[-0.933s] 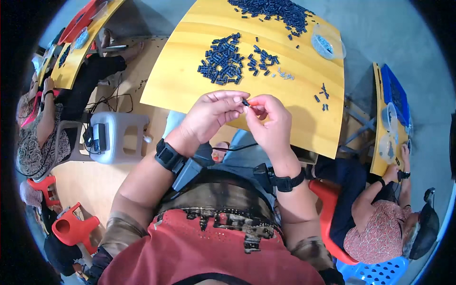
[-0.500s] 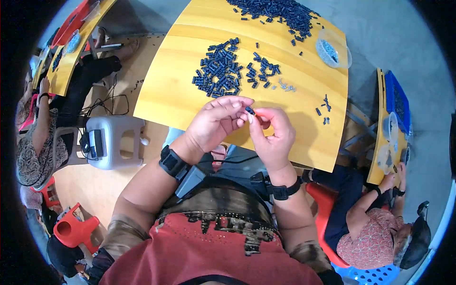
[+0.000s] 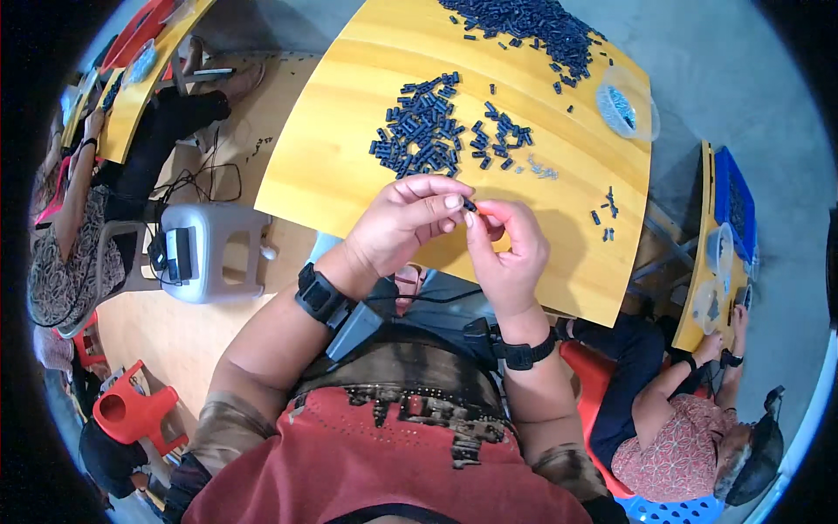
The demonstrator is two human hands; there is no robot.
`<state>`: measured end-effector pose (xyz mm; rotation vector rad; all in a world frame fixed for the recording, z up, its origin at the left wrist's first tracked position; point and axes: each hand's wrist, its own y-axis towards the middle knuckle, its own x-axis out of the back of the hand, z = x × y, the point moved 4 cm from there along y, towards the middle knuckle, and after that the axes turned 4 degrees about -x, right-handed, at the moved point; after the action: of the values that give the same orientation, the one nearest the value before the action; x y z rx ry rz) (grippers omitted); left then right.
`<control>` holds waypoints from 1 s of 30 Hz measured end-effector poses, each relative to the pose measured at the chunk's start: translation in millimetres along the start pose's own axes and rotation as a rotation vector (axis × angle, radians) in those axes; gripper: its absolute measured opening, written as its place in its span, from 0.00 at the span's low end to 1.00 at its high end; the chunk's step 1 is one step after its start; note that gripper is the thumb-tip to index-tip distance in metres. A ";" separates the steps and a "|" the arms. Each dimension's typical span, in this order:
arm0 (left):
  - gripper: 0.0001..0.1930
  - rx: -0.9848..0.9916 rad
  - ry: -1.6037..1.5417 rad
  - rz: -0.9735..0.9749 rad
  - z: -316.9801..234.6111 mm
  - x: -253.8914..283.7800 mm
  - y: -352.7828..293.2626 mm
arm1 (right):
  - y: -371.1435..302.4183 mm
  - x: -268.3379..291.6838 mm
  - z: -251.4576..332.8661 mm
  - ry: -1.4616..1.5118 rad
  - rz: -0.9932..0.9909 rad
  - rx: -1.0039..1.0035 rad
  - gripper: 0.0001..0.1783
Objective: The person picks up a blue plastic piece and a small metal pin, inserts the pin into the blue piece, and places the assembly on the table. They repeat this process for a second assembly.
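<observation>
A small black plastic part point(image 3: 470, 206) is held between my hands, just above the table's near edge. My left hand point(image 3: 403, 218) pinches its left end between thumb and forefinger. The thumb and forefinger of my right hand point(image 3: 511, 249) meet at its other end, where a speck of orange shows. Beyond my hands lies a heap of like black parts point(image 3: 419, 127), with a smaller cluster point(image 3: 501, 135) to its right. Small clear pieces point(image 3: 541, 168) are scattered near that cluster. Several loose black parts point(image 3: 608, 210) lie farther right.
The yellow table point(image 3: 336, 131) carries a big black pile point(image 3: 532, 26) at its far side and a clear tub point(image 3: 616, 109) of bluish pieces at the right. A grey stool point(image 3: 209, 253) stands left. Co-workers sit at side tables; one person point(image 3: 672, 445) is at right.
My left thumb and forefinger have closed onto the black part, which was at my right fingertips before. The table and heaps sit slightly farther right in the picture.
</observation>
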<state>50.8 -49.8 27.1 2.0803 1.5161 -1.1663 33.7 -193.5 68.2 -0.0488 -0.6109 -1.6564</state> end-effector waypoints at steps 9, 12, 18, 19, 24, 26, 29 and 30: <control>0.09 0.043 0.096 -0.042 0.7 0.9 -2.7 | -2.3 3.7 -2.5 0.027 0.029 -0.060 0.08; 0.09 0.048 0.080 -0.031 3.0 0.2 -2.9 | -1.4 4.7 -3.1 0.053 0.032 -0.079 0.08; 0.09 0.062 0.155 -0.031 5.3 0.3 -2.1 | 1.3 6.2 -4.8 0.044 0.073 -0.082 0.06; 0.09 0.091 0.179 -0.051 6.1 0.7 -2.7 | 1.9 6.8 -6.5 0.043 0.069 -0.085 0.06; 0.08 0.122 0.288 -0.107 8.1 -4.5 0.5 | 7.1 11.6 -4.5 -0.033 0.098 -0.024 0.06; 0.08 0.134 0.292 -0.078 9.4 -5.1 1.0 | 6.7 12.5 -4.0 -0.054 0.114 -0.006 0.06; 0.07 0.197 0.282 -0.064 10.8 -0.8 -0.6 | 5.1 10.4 -1.6 -0.117 0.152 0.056 0.07; 0.07 0.203 0.279 -0.059 11.8 1.8 -0.6 | 4.3 8.5 0.1 -0.157 0.176 0.101 0.09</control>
<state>45.5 -56.2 18.6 2.4342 1.6493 -1.1290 36.0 -201.5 73.0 -0.1560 -0.7866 -1.4578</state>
